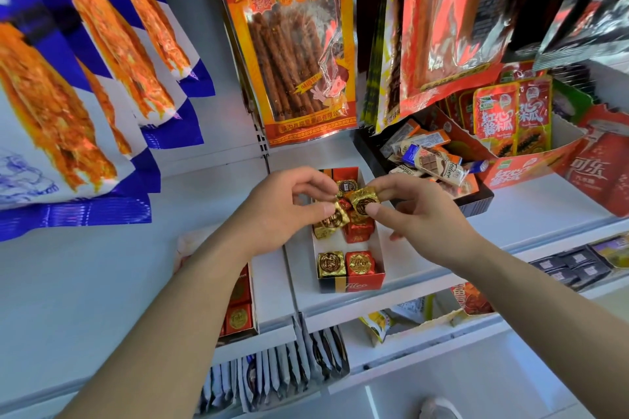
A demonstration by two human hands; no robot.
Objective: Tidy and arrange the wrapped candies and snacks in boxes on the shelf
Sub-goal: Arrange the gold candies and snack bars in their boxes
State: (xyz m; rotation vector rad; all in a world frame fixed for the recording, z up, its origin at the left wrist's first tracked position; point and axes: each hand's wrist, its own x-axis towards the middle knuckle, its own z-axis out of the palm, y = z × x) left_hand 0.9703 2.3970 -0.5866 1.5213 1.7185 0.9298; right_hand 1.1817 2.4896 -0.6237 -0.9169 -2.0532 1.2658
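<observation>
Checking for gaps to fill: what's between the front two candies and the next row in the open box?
Nothing; the head view shows bare white box floor between the front pair and the next row.

Two bare arms are seen, uncovered along their whole visible length. The left hand (282, 211) is joined to a long left forearm (190, 309), which is cut off by the lower frame edge. The right hand (422, 218) is joined to a right forearm (531, 296), which is cut off at the lower right corner. The fingers (394, 182) are slender, and the thumbnails are kept short and plain. Low in the view, the rounded toe of a whitish shoe (439, 409) can be made out, though it is blurred.
</observation>
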